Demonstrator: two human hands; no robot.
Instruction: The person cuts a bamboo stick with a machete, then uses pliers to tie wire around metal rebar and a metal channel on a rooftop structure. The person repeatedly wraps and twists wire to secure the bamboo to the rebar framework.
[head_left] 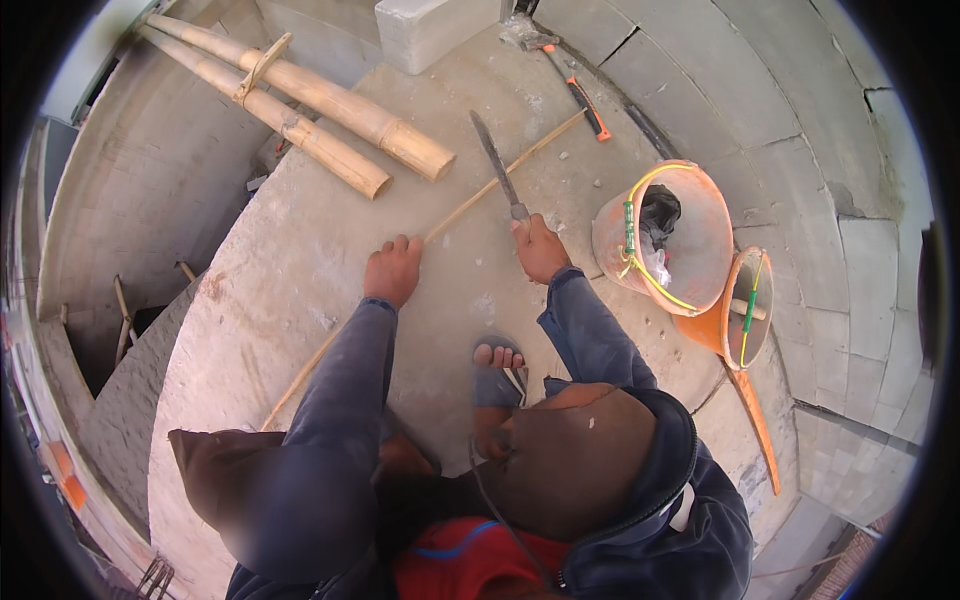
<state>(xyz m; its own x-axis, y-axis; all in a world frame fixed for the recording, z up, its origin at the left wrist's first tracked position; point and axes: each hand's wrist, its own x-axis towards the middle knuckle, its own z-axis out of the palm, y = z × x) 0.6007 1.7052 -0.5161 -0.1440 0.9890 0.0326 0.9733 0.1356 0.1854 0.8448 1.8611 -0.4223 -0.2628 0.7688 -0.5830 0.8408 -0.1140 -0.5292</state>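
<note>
- Left hand (pixel 393 270) presses flat, unclenched, on the long thin pale bamboo strip (pixel 470 205) mid-frame; it looks light, springy (splintery edges).
- Right hand (pixel 540 250) clenches the grey-bladed machete (pixel 497 165) by its handle; hold the strip beside the blade.

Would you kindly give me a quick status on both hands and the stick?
Left hand pressing thin bamboo stick onto concrete slab. Right hand gripping machete, blade across stick. Orange buckets alongside, clear.

Both arms come up from the bottom, in long dark blue sleeves. The left arm is stretched out nearly straight. The left hand (pixel 393 270) lies palm down with the fingers close together, pressing flat. The right arm is bent at the elbow. The right hand (pixel 540 248) is curled into a tight fist, gripping, knuckles up. The two hands are near each other.
</note>
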